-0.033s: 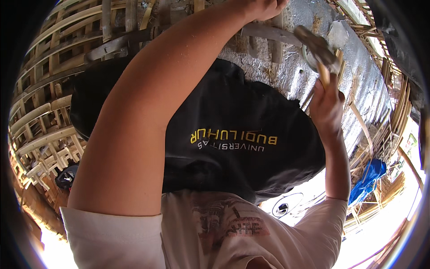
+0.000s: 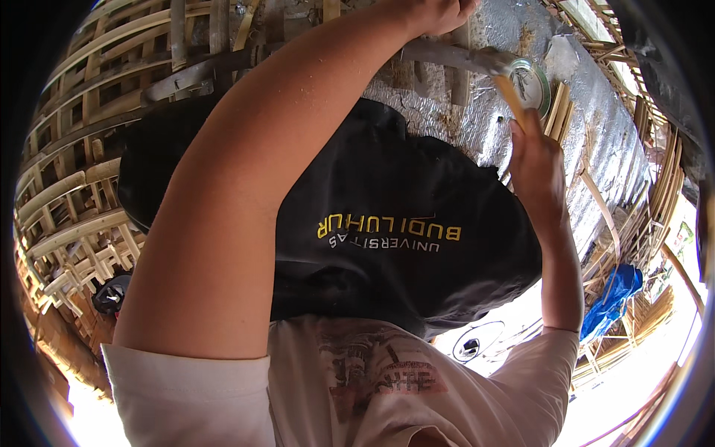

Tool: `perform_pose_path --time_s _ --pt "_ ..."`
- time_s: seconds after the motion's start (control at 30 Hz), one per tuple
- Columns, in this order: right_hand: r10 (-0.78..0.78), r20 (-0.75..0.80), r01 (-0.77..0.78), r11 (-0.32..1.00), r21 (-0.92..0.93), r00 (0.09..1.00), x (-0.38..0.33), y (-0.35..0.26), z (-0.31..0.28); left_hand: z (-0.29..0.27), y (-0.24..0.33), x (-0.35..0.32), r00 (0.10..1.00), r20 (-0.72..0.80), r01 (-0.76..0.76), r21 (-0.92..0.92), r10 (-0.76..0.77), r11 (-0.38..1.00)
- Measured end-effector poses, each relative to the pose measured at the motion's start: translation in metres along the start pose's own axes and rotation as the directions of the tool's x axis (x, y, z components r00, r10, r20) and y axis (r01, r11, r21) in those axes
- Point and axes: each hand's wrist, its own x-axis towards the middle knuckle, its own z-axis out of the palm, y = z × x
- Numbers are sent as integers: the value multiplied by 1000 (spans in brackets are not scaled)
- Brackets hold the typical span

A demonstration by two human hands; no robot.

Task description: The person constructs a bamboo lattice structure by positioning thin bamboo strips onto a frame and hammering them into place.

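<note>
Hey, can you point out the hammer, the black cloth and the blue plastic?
Hammer (image 2: 511, 94): head view, on its tan handle.
Black cloth (image 2: 402, 190): head view, near its middle.
Blue plastic (image 2: 612, 298): head view, on its crumpled middle.

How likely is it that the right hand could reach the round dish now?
Probably yes: the round dish lies just beyond the right hand, mostly uncovered, though that hand grips a hammer and would likely need to let go.
</note>
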Motion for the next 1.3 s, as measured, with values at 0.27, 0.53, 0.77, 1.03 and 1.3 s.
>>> perform_pose_path --time_s 0.27,0.53,0.77,1.03,1.3 --pt "76 92 -61 985 -158 993 -3 6 4 1 3 -1 995 92 41 29 -43 999" --pt "-8 31 8 1000 -8 999 5 11 6 -16 6 -1 985 163 59 -8 -57 998" --pt "-42 -86 49 996 77 995 -3 11 0 -17 12 -1 982 182 48 55 -57 997" --pt "42 7 -43 999 15 999 8 20 -1 -10 10 -3 994 104 38 57 -44 998" --pt "-41 -191 64 991 115 981 -6 19 -7 -15 7 8 984 171 40 108 -58 993"
